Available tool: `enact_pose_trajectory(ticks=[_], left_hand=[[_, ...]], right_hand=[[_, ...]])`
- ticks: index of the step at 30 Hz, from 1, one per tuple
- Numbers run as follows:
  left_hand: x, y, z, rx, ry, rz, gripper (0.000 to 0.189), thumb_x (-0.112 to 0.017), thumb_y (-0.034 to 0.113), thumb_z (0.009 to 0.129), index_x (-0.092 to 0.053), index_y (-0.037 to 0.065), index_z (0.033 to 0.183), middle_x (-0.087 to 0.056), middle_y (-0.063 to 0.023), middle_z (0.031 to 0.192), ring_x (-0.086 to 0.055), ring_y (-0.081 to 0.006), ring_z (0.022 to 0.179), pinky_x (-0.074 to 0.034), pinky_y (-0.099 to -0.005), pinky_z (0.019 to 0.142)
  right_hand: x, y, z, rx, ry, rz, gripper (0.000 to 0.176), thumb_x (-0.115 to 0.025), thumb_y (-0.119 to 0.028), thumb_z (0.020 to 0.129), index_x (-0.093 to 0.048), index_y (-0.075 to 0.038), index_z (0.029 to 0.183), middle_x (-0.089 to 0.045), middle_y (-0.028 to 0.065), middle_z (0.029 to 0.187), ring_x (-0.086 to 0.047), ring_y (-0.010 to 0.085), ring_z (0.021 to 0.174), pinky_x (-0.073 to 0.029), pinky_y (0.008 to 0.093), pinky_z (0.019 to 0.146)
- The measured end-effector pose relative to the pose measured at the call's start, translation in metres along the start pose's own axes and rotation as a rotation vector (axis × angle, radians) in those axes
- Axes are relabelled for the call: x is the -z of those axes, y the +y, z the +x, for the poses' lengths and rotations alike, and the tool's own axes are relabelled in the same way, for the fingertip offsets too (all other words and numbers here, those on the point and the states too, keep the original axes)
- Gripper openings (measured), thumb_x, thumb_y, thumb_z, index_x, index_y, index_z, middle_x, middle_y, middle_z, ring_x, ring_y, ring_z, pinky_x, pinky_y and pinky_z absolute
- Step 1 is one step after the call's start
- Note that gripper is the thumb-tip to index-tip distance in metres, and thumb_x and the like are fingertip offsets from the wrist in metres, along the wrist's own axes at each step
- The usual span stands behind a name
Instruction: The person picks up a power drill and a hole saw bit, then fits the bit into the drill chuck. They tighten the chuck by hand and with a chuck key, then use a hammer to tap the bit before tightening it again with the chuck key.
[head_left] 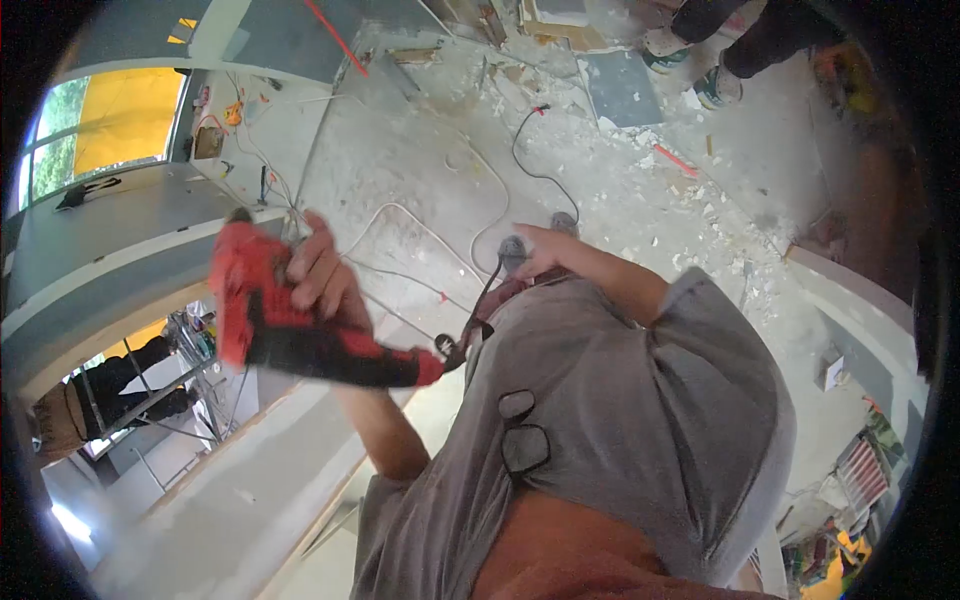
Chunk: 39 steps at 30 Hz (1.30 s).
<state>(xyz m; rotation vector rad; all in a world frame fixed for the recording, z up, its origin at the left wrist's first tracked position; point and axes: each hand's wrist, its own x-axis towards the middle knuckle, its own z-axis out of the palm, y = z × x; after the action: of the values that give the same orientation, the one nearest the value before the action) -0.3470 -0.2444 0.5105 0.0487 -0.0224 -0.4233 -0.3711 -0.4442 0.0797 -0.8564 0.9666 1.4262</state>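
Note:
A red and black power tool (300, 320) is held up at the left by my left hand (325, 275), whose fingers wrap round its body; the tool is slightly blurred. From the tool's rear end a dark cable (478, 305) runs up toward my right hand (541, 250). That hand is low near my body, by a dark rounded object, perhaps a shoe tip (512, 252). Its fingers are bent and partly hidden, and I cannot make out what they hold. Glasses (525, 446) hang on my grey shirt.
Dusty floor (400, 150) with rubble and loose cables lies below. Another person's legs (755, 50) stand at the top right. A grey board (620, 88) lies near them. At the left are a ledge (130, 225), a window, and another person's dark-clothed legs by a metal frame.

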Motion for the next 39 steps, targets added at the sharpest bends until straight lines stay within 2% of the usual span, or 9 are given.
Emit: enact_pose_trajectory(ticks=[3, 6, 10, 12, 14, 17, 24, 31, 39], left_hand=[[-0.048, 0.001, -0.013, -0.007, -0.061, 0.208, 0.053, -0.045, 0.026, 0.103, -0.028, -0.015, 0.132, -0.050, -0.0133, 0.094, -0.059, -0.0224, 0.067, -0.040, -0.0332, 0.054], [-0.073, 0.017, -0.039, -0.009, -0.048, 0.367, 0.057, -0.047, 0.031, 0.103, -0.030, -0.014, 0.134, -0.053, -0.0164, 0.101, -0.060, -0.0235, 0.065, -0.040, -0.0333, 0.054], [-0.073, 0.042, -0.069, -0.124, 0.024, 0.573, 0.066, -0.054, 0.038, 0.099, -0.033, -0.012, 0.137, -0.054, -0.0201, 0.110, -0.060, -0.0233, 0.064, -0.041, -0.0312, 0.054], [-0.026, 0.087, -0.095, -0.305, 0.063, 0.758, 0.065, -0.057, 0.041, 0.097, -0.040, -0.010, 0.134, -0.056, -0.0226, 0.114, -0.059, -0.0206, 0.063, -0.044, -0.0291, 0.053], [0.044, 0.168, -0.134, -0.395, 0.162, 0.923, 0.060, -0.057, 0.038, 0.096, -0.044, -0.009, 0.130, -0.059, -0.0238, 0.115, -0.058, -0.0186, 0.060, -0.045, -0.0263, 0.049], [0.036, 0.083, -0.083, -0.420, 0.196, 0.728, 0.084, -0.072, 0.064, 0.073, -0.054, 0.001, 0.124, -0.062, -0.0225, 0.116, -0.056, -0.0197, 0.062, -0.042, -0.0250, 0.052], [0.092, 0.097, -0.043, -0.039, 0.133, 0.424, 0.088, -0.070, 0.072, 0.072, -0.062, -0.003, 0.117, -0.065, -0.0173, 0.115, -0.062, -0.0260, 0.097, -0.047, -0.0219, 0.062], [0.063, 0.098, -0.022, 0.077, -0.014, 0.328, 0.096, -0.068, 0.072, 0.073, -0.056, -0.010, 0.122, -0.062, -0.0160, 0.118, -0.060, -0.0193, 0.077, -0.049, -0.0246, 0.068], [0.030, 0.097, -0.042, 0.175, 0.107, 0.612, 0.088, -0.078, 0.064, 0.066, -0.057, 0.003, 0.125, -0.056, -0.0140, 0.118, -0.052, -0.0273, 0.098, -0.048, -0.0318, 0.080]], right_hand=[[-0.036, -0.027, 0.041, -0.037, -0.209, 0.589, 0.056, -0.067, -0.035, 0.092, -0.043, 0.004, 0.123, -0.059, 0.0221, 0.109, -0.060, 0.0417, 0.108, -0.055, 0.0473, 0.087], [-0.033, -0.067, 0.094, 0.530, -0.423, 0.821, 0.046, -0.069, -0.022, 0.090, -0.045, 0.003, 0.120, -0.059, 0.0229, 0.110, -0.062, 0.0404, 0.101, -0.056, 0.0495, 0.082], [0.019, -0.126, 0.084, 1.150, 0.207, -0.685, 0.019, -0.062, -0.013, 0.094, -0.055, 0.000, 0.106, -0.062, 0.0094, 0.092, -0.060, 0.0209, 0.074, -0.050, 0.0351, 0.059], [0.011, -0.148, 0.030, 0.709, -0.483, 0.747, 0.019, -0.054, -0.013, 0.097, -0.063, -0.004, 0.112, -0.061, 0.0062, 0.080, -0.057, 0.0156, 0.062, -0.047, 0.0306, 0.057], [-0.033, -0.117, -0.077, 0.900, -0.439, 0.447, 0.023, -0.053, -0.015, 0.099, -0.062, -0.003, 0.117, -0.059, 0.0039, 0.079, -0.054, 0.0123, 0.063, -0.046, 0.0275, 0.057], [-0.104, -0.066, -0.216, 1.161, -0.310, -0.072, 0.033, -0.052, -0.015, 0.101, -0.056, -0.002, 0.131, -0.055, -0.0002, 0.079, -0.049, 0.0088, 0.068, -0.044, 0.0240, 0.063], [-0.193, 0.022, -0.289, 1.595, -0.316, -0.960, 0.031, -0.049, -0.010, 0.098, -0.058, -0.004, 0.127, -0.066, 0.0065, 0.086, -0.061, 0.0160, 0.074, -0.051, 0.0314, 0.069], [-0.163, 0.035, -0.242, 1.513, -0.183, -0.869, 0.033, -0.053, -0.017, 0.100, -0.058, -0.005, 0.130, -0.067, 0.0096, 0.095, -0.065, 0.0208, 0.086, -0.052, 0.0368, 0.079], [-0.181, -0.068, -0.160, 0.547, -0.893, 0.653, 0.072, -0.060, -0.042, 0.097, -0.037, 0.011, 0.139, -0.062, 0.0222, 0.119, -0.061, 0.0333, 0.112, -0.046, 0.0398, 0.104]])
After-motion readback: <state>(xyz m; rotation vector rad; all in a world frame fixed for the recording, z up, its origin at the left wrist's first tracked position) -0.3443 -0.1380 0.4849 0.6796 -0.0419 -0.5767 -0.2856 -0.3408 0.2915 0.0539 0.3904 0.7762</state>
